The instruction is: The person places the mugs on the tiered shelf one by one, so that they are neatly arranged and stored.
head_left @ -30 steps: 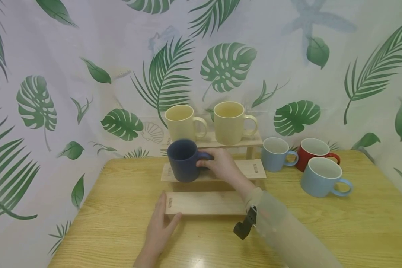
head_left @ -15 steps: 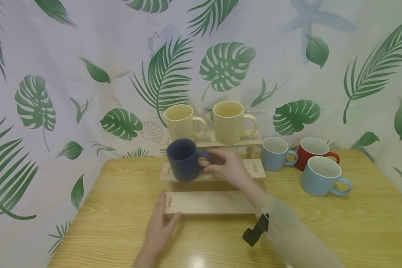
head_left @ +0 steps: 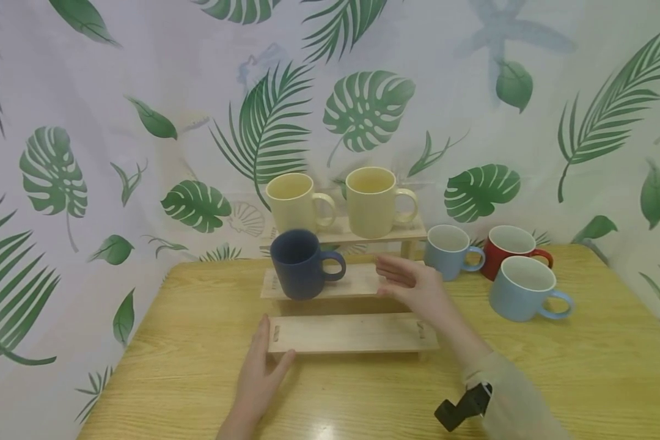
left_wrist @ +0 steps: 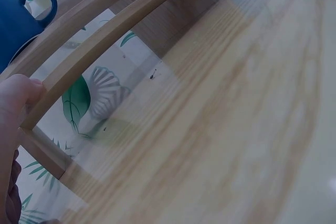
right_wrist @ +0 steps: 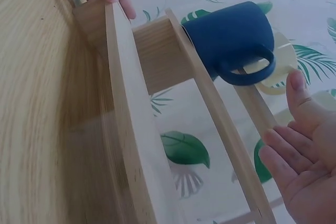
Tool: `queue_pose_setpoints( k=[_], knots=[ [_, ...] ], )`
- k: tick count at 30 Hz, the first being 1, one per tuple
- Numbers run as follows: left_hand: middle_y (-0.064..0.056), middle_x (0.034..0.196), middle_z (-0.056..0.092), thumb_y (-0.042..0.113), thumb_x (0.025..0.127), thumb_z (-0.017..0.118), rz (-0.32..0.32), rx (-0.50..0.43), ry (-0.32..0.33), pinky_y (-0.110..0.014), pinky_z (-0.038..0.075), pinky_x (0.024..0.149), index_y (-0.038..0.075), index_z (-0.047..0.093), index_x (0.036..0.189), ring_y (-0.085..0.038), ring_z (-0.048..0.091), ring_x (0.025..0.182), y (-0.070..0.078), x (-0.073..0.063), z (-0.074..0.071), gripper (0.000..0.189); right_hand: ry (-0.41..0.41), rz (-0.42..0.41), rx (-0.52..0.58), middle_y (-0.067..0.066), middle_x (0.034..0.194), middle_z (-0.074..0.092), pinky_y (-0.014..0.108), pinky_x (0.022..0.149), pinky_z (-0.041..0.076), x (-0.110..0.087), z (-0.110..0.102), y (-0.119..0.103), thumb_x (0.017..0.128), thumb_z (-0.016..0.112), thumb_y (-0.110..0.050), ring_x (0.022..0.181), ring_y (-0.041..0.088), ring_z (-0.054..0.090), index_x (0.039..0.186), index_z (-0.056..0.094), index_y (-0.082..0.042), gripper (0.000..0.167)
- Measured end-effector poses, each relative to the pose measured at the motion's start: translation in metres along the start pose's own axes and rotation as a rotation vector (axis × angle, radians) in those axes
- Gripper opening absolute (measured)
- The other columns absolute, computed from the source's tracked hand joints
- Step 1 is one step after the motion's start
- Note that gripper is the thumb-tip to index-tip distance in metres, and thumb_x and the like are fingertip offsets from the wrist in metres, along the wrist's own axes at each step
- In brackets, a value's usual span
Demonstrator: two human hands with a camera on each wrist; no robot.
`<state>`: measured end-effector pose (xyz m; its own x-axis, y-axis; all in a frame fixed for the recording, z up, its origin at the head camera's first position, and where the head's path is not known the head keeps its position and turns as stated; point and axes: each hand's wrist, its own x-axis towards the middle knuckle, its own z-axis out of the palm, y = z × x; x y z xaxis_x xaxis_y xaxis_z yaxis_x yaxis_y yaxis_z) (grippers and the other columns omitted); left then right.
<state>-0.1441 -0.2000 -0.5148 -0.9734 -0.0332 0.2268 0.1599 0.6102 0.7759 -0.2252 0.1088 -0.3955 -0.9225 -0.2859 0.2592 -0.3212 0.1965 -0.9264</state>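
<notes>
A dark blue mug (head_left: 298, 269) stands upright on the left of the middle step of a three-tier wooden rack (head_left: 352, 333), handle to the right. My right hand (head_left: 415, 286) is apart from it, over the right of that step; in the right wrist view its fingers (right_wrist: 289, 148) are extended and hold nothing. My left hand (head_left: 258, 373) holds the left end of the lowest step, thumb at the front edge and fingers along the side. In the left wrist view the thumb (left_wrist: 23, 90) lies against the board. Two pale yellow mugs (head_left: 371, 205) stand on the top step.
Right of the rack, on the wooden table (head_left: 533, 379), are a light blue mug (head_left: 445, 256), a red mug (head_left: 492, 260) and another light blue mug (head_left: 519, 296) in front. A leaf-patterned cloth (head_left: 143, 79) hangs behind.
My right hand has let go of the dark blue mug's handle and drawn back to the right. The mug stays on the middle step. My left hand has kept its place.
</notes>
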Motion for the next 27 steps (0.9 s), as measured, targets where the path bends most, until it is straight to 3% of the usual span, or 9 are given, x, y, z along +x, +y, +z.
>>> queue_pose_setpoints(
  k=[7,11,19,27],
  knots=[
    [-0.011,0.158,0.016,0.048,0.092,0.058,0.018,0.013,0.013,-0.051,0.013,0.115,0.007,0.015,0.153,-0.034,0.017,0.142,-0.001,0.000,0.000,0.085,-0.008,0.006,0.009,0.023,0.129,0.056,0.026,0.093,0.048,-0.019,-0.018,0.003,0.082,0.072,-0.002,0.117,0.032,0.056,0.132,0.052,0.006,0.055],
    [-0.012,0.157,0.016,0.048,0.092,0.058,0.021,0.014,0.015,-0.051,0.013,0.114,0.007,0.015,0.153,-0.034,0.017,0.142,-0.001,0.000,0.000,0.085,-0.003,0.002,-0.017,0.021,0.131,0.056,0.022,0.092,0.048,-0.029,-0.032,0.008,0.082,0.073,-0.006,0.118,0.028,0.056,0.135,0.050,0.004,0.059],
    [-0.011,0.158,0.016,0.048,0.092,0.058,0.013,0.001,0.011,-0.051,0.013,0.115,0.007,0.016,0.153,-0.033,0.017,0.142,0.000,0.000,-0.001,0.085,0.065,-0.097,-0.138,0.024,0.127,0.057,0.016,0.092,0.045,-0.048,-0.058,0.017,0.081,0.073,0.001,0.114,0.004,0.056,0.134,0.051,0.005,0.058],
    [-0.012,0.158,0.015,0.048,0.092,0.058,0.009,-0.006,0.003,-0.053,0.012,0.114,0.007,0.015,0.153,-0.036,0.016,0.142,0.002,-0.001,-0.001,0.085,0.137,-0.027,-0.261,0.020,0.135,0.052,0.004,0.092,0.036,-0.068,-0.084,0.027,0.081,0.077,-0.014,0.116,-0.011,0.045,0.140,0.047,-0.004,0.067]
  ],
)
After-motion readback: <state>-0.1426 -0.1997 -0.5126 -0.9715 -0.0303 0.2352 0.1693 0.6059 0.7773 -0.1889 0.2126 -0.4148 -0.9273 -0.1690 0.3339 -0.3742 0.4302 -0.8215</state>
